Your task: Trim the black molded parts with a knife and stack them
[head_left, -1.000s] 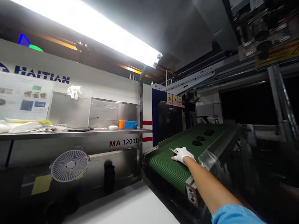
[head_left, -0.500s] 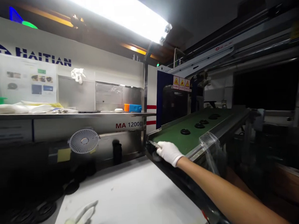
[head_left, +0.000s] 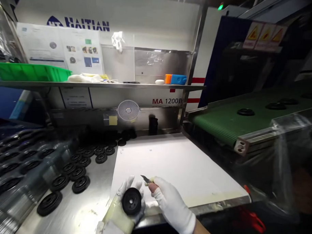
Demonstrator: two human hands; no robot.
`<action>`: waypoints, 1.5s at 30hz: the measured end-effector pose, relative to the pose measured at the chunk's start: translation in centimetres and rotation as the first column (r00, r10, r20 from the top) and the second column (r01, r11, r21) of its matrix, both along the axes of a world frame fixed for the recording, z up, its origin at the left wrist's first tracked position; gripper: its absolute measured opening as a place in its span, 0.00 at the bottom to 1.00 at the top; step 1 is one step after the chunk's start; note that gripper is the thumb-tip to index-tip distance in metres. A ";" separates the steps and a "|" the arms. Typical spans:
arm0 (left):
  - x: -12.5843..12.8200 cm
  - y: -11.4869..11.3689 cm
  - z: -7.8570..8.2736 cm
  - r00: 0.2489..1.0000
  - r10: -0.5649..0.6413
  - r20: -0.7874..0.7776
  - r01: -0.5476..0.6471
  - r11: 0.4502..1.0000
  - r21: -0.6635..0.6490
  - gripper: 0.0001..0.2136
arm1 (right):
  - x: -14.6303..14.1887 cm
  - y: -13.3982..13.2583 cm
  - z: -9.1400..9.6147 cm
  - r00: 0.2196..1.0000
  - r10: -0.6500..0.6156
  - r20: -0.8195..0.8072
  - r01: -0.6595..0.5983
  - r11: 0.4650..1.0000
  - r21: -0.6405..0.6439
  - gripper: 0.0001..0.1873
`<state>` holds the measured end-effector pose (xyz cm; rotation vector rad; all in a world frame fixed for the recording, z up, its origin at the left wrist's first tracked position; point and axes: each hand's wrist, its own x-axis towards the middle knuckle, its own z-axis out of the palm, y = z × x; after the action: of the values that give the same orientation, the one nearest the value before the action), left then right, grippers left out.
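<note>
Now that the right hand (head_left: pixel 171 202) is away from the green conveyor (head_left: pixel 217 123) and over the bench (head_left: pixel 97 201), its grip pinches a small knife (head_left: pixel 146 179); just beside it, the black wheel (head_left: pixel 127 206) rests in the left hand's (head_left: pixel 118 211) grip, against the palm, face showing.

head-worn camera | faces forward, down over white sheet (head_left: pixel 178 167) | left hand (head_left: pixel 119 207), right hand (head_left: pixel 171 203) near

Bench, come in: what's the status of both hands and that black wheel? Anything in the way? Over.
Left hand holding wheel. Right hand gripping knife, apart from wheel. Possibly in the way: left fingertips, close to knife.
</note>
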<state>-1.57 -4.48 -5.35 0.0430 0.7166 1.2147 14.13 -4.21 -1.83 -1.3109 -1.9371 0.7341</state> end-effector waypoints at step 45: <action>2.1 -1.3 0.3 0.968 0.246 0.055 -0.252 0.950 0.182 0.09 | -3.3 -5.8 -5.4 0.947 -0.154 0.283 0.129 0.986 0.105 0.14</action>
<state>0.50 -5.83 -5.05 0.0917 0.5895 1.5205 10.85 -10.04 -7.23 -1.5561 -2.0481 0.4001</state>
